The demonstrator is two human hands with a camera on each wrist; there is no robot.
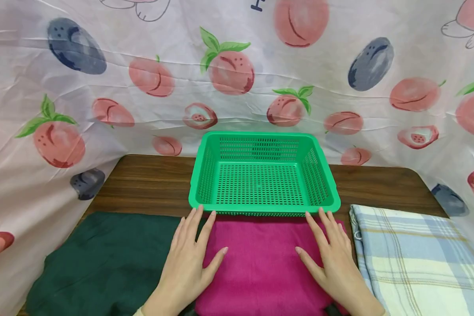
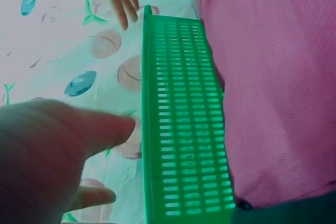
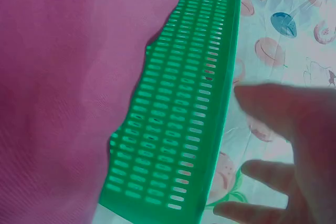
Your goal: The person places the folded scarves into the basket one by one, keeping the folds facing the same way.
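Note:
A green plastic basket with slotted walls stands on the table, nothing lying in it. In front of it lies a folded magenta cloth. My left hand, fingers spread and straight, hovers over the cloth's left side with its fingertips near the basket's front rim. On the other side my right hand is held the same way, its fingertips close to the rim's right part. Both wrist views show the basket's slotted front wall beside the magenta cloth, with the fingers apart and no object in either hand.
To the left lies a dark green cloth. A folded blue and cream plaid cloth is at the right. Behind the brown wooden table hangs a white curtain printed with peaches.

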